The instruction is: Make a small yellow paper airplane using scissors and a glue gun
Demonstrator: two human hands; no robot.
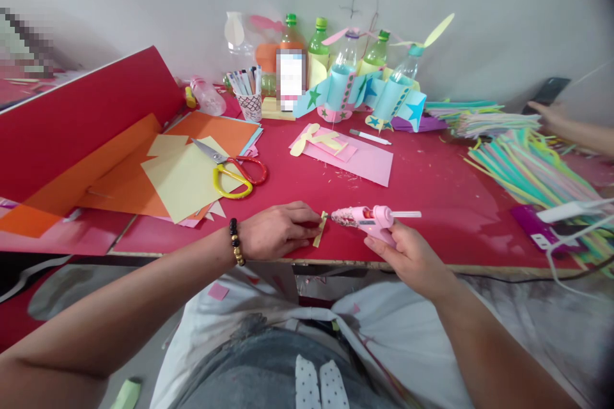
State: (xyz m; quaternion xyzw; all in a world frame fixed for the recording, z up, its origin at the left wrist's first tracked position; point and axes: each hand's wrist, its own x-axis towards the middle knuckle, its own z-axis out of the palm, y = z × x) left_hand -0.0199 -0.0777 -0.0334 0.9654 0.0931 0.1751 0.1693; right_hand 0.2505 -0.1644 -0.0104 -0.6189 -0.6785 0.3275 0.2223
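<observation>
Two hands are working apart: left hand (pixel 283 229) is holding yellow paper strip (pixel 319 234); right hand (pixel 410 252) is gripping pink glue gun (pixel 371 220), nozzle (pixel 338 217) just beside strip. Gluing is apparently progressing; strip is lying unjoined, attachment seemingly remaining. Beyond hands, two winged bottles (pixel 338 86) are standing, seemingly finished; scissors (pixel 218 156) are lying forward-left, obstructing nothing.

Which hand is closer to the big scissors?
Left. The left hand is just right of the scissors, lower in view; the right hand, holding the glue gun, is farther right.
</observation>
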